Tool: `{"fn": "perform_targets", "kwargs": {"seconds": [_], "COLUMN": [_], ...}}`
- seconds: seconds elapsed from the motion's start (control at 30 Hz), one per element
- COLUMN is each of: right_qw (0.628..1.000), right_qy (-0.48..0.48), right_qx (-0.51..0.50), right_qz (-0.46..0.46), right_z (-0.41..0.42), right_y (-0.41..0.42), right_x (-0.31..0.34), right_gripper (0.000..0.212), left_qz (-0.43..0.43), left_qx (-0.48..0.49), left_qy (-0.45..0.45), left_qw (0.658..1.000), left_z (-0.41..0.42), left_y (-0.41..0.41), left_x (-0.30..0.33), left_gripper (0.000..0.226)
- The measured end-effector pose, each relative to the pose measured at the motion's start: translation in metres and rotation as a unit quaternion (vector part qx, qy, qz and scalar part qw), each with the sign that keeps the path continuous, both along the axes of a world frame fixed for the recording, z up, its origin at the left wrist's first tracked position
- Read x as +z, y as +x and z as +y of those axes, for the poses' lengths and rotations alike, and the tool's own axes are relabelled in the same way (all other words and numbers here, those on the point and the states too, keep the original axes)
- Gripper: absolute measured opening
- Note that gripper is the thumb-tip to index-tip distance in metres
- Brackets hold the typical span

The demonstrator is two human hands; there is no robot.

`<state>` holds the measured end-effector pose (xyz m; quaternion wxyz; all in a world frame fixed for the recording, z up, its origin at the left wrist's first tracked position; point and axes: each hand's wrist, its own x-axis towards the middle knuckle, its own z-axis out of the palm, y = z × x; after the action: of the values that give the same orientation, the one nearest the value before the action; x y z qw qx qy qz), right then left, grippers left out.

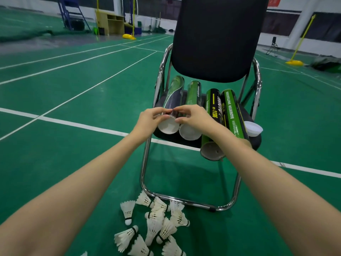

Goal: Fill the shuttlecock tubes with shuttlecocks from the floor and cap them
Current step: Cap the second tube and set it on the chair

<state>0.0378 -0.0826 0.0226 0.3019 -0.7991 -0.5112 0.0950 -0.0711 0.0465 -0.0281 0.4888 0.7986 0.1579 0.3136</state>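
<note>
left hand (149, 120), right hand (193, 117) pinch capped tube (172, 106) | chair (217, 43) | green court floor (73, 85)

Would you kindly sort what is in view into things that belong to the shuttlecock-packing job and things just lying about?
Job:
- four tubes on the chair
- loose cap
- shuttlecocks on the floor
- left hand and right hand, both at the leftmost tube

Lying about:
- wooden desk
- yellow net posts
</note>
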Motion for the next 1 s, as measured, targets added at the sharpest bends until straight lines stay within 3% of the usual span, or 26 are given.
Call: {"fn": "perform_targets", "kwargs": {"seconds": [0.1,0.23,0.4,0.53,0.7,1.0], "right_qw": [1.000,0.999,0.991,0.989,0.992,0.994], "right_qy": [0.006,-0.036,-0.107,-0.122,-0.071,-0.029], "right_qx": [-0.004,-0.014,-0.061,-0.065,-0.077,-0.069], "right_qz": [0.019,-0.028,-0.056,-0.048,-0.073,-0.081], "right_z": [-0.023,-0.075,-0.129,-0.141,-0.141,-0.140], "right_y": [0.000,0.001,0.005,0.000,0.001,-0.002], "right_x": [0.015,0.026,0.024,0.012,0.003,-0.002], "right_gripper": [0.043,0.039,0.052,0.062,0.052,0.045], "left_qz": [0.010,0.031,-0.019,0.011,0.094,0.055], "left_qx": [0.003,0.008,-0.017,-0.067,-0.108,-0.130], "left_qy": [0.007,0.040,0.094,0.019,-0.018,-0.098], "left_qw": [1.000,0.999,0.995,0.998,0.989,0.985], "left_z": [-0.005,-0.019,-0.071,-0.121,-0.140,-0.147], "left_y": [-0.003,-0.008,-0.029,-0.032,-0.023,-0.023], "left_x": [0.002,0.012,0.019,0.003,0.000,-0.005], "left_gripper": [0.024,0.026,0.014,0.020,0.041,0.064]}}
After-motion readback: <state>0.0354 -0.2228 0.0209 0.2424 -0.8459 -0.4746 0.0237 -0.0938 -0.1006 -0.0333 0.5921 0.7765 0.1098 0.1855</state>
